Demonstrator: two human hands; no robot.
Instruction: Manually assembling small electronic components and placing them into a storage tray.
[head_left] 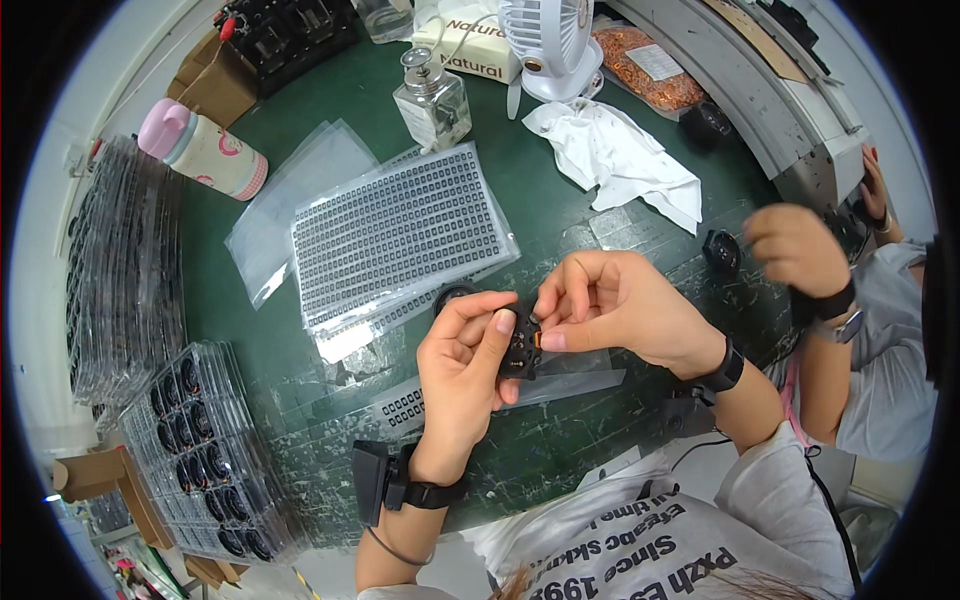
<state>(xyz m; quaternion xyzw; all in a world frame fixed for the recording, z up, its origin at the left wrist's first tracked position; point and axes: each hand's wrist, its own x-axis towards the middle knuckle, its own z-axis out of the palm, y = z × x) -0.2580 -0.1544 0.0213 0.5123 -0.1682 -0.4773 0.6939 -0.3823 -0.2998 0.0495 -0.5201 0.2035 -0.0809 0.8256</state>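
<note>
My left hand is closed around a small black plastic part, with the thumb along its upper side and fingers underneath. Several tiny metallic spots show on its face. At the part's right edge, the thumb and fingertips of my right hand pinch a small orange piece; whether it is joined to the part I cannot tell. Just behind my left fingers lies a round black part, partly hidden. Under both hands a narrow clear strip with small black pads rests on the green table.
Beyond my hands lies a sheet with rows of small black pads. A glass pump bottle, white fan and white cloth stand or lie farther back. Trays of round black parts are at left. A co-worker's hand reaches in from the right.
</note>
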